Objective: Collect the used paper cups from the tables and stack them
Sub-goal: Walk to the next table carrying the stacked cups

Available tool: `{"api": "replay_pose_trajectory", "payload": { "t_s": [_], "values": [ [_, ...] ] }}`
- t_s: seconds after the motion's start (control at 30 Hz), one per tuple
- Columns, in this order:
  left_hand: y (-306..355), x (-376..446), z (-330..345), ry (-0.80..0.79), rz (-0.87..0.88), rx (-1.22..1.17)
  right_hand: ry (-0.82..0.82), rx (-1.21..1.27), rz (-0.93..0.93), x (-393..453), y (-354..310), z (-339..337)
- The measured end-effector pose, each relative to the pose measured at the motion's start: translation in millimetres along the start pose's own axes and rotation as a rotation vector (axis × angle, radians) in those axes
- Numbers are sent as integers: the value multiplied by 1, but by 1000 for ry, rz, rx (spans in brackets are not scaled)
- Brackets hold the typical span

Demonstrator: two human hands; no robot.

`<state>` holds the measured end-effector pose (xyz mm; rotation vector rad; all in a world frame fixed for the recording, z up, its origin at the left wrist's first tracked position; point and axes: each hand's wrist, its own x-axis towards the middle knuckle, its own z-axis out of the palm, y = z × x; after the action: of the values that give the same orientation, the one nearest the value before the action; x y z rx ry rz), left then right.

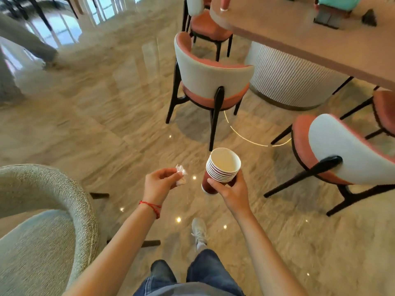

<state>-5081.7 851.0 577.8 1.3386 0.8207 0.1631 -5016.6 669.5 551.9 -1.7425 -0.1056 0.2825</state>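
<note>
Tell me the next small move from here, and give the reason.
Probably step toward the table ahead and to the right, where one more red cup stands near its far edge. The right hand already holds the stack of cups, and the left hand pinches a crumpled white paper, so neither is free yet.

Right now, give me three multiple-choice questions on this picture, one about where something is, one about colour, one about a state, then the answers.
1. Where is the stack of paper cups?
A. on the table
B. in the right hand
C. on a chair seat

2. What colour is the cups' outside?
A. dark red
B. blue
C. green

3. What state is the left hand in?
A. open and empty
B. flat on a chair
C. pinching a crumpled white paper

Answers: B, the fingers wrap the stack; A, the lowest cup's wall shows dark red; C, the fingertips hold the wad.
</note>
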Motion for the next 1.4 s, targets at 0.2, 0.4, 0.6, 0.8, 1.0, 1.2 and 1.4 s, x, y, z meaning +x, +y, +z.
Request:
{"api": "replay_pose_trajectory", "payload": {
  "t_s": [0.2, 0.4, 0.6, 0.8, 1.0, 1.2, 1.4],
  "values": [
    [37, 81, 20, 153, 7, -83, -150, -8, -28, 124, -24, 20],
    [67, 140, -4, 331, -3, -154, -352, -54, -40, 210, -47, 77],
    [92, 209, -53, 477, -1, -218, -520, -77, -39, 272, -61, 171],
    [132, 294, -128, 571, -20, -280, -599, -76, -30, 339, -91, 288],
    [176, 355, -200, 637, -3, -291, -682, -94, -77, 387, -129, 389],
    [196, 406, -252, 759, -7, -370, -824, -145, -76, 433, -144, 473],
    [212, 458, -306, 919, 1, -460, -1007, -169, -126, 484, -165, 576]
  ]
}}
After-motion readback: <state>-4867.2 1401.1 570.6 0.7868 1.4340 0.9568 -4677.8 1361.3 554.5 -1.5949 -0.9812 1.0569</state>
